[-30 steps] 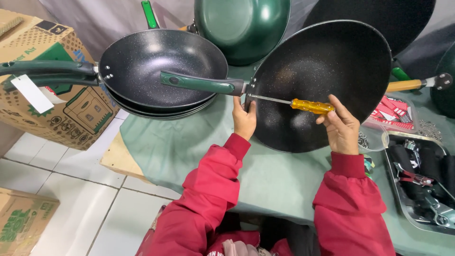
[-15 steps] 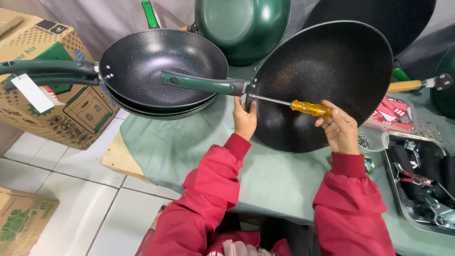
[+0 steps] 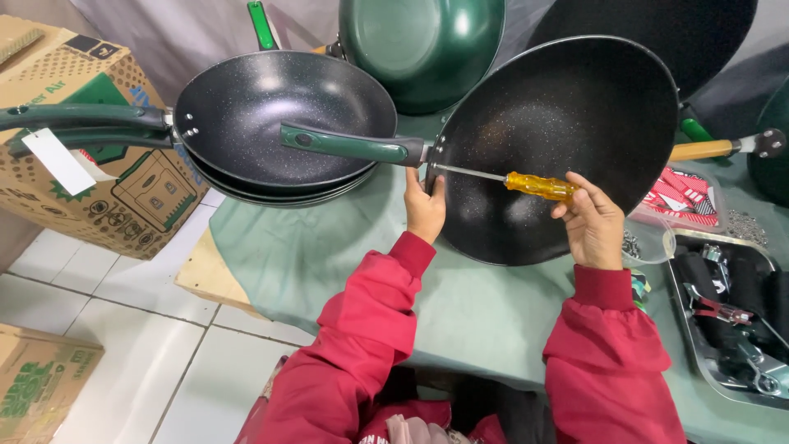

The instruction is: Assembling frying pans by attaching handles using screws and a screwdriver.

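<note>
A black speckled pan [image 3: 575,131] stands tilted on its edge on the green-covered table [image 3: 329,263]. Its green handle [image 3: 349,146] points left over other pans. My left hand [image 3: 424,208] grips the pan's rim beside the handle joint. My right hand [image 3: 593,220] holds a screwdriver [image 3: 538,186] by its amber handle. The metal shaft runs left across the pan's inside, with its tip at the handle joint.
A stack of black pans [image 3: 279,123] with green handles lies at the left. A green pan [image 3: 423,45] stands behind. A metal tray [image 3: 731,321] with tools and parts sits at the right. Cardboard boxes [image 3: 90,156] stand at the left, on and above a tiled floor.
My right hand has shifted its fingers slightly on the screwdriver handle. The pan and my left hand have stayed in place.
</note>
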